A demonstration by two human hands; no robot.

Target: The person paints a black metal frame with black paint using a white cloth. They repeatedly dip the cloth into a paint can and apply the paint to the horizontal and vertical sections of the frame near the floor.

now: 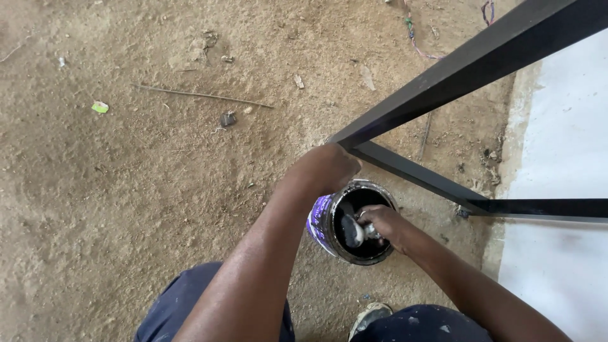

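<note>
Left hand [326,168], arm stretched fwd, fist closed on corner of black metal frame [443,82]. Right hand [383,223] reaches down into 1 paint can [324,218], fingers gripping 1 paint-smeared brush [353,232]. Can sits on dirt floor [126,190], near centre, just below frame corner. 2 frame bars meet there.

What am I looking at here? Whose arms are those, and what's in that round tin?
There is no machine, just a person. The camera sits on their head and looks down, so you see their own arms and knees. The left hand grips the corner of a black metal frame. The right hand reaches into an open paint can with black paint, holding a paint-smeared tool, probably a brush. The can stands on sandy ground, strewn with twigs and scraps, beside a pale slab.
</note>
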